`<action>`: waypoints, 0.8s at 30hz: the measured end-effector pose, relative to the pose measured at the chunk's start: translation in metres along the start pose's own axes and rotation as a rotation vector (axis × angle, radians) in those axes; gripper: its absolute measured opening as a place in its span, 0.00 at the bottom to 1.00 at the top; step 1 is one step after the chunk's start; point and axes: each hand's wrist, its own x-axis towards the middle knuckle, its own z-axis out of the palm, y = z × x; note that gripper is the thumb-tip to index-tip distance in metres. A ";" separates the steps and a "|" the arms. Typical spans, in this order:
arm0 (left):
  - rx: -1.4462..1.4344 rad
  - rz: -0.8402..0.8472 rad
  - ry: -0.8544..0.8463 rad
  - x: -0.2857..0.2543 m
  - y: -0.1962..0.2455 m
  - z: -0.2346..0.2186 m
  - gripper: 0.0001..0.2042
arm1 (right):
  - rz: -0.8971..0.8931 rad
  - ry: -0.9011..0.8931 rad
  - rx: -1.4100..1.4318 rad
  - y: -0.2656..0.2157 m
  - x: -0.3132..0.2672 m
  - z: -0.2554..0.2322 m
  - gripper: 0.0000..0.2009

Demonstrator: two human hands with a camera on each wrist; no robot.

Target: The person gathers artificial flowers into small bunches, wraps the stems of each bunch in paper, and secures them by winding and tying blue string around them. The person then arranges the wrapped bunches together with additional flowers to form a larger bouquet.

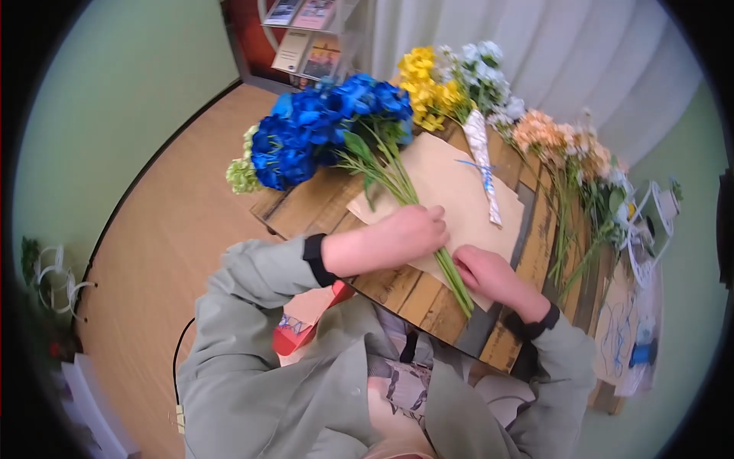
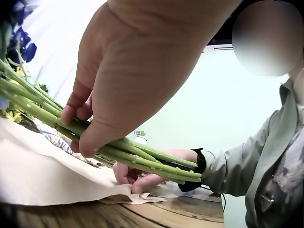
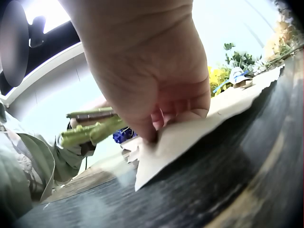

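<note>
The left hand has its fingers closed round a bundle of green stems that carry large blue flowers, held slantwise above brown paper on the wooden counter. The right hand pinches the near edge of that paper between thumb and fingers, beside the cut stem ends. On the paper's far side lies a patterned white wrap, a narrow cone tied with blue ribbon; its wide end meets the yellow flowers and white flowers, though which stems sit inside cannot be told. Peach flowers lie farther right, unwrapped. Beyond the counter, a rack holds booklets in tiers. In the left wrist view, a small white pot holds a green plant.
</note>
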 end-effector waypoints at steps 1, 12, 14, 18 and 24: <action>0.004 -0.008 0.010 0.002 -0.003 0.005 0.06 | -0.014 0.029 -0.025 0.001 -0.001 0.002 0.09; 0.025 -0.097 -0.054 0.020 -0.014 -0.034 0.09 | -0.078 0.077 -0.276 -0.018 -0.057 -0.026 0.03; 0.035 -0.097 -0.077 0.021 -0.009 -0.028 0.08 | -0.172 0.008 -0.272 -0.016 -0.069 -0.028 0.03; 0.028 -0.074 -0.109 0.020 0.003 -0.011 0.08 | -0.207 -0.022 -0.195 -0.020 -0.089 -0.031 0.04; 0.053 -0.022 -0.119 0.024 0.015 0.007 0.07 | 0.017 0.239 -0.260 -0.043 -0.114 -0.032 0.05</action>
